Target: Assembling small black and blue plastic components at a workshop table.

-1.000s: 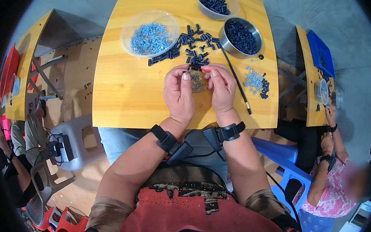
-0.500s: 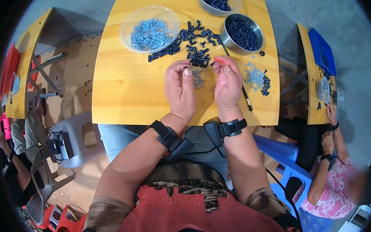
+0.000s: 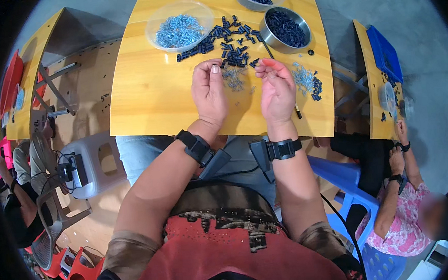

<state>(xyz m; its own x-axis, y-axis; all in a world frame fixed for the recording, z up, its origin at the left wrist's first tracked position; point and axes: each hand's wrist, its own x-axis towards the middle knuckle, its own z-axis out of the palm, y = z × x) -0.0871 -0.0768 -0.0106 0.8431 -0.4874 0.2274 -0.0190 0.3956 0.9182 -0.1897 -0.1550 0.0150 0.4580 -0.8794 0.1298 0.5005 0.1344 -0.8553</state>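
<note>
While a small dark plastic piece (image 3: 254,63) is pinched at the right hand (image 3: 277,90) fingertips just above the yellow table (image 3: 144,93), the left hand (image 3: 209,92) is curled, fingertips at the loose pile of dark pieces (image 3: 223,40); its hold cannot be told. A slip could drop the piece among the small silver screws (image 3: 235,78); the clear bowl (image 3: 178,19) and steel bowl (image 3: 285,27) could be knocked
</note>
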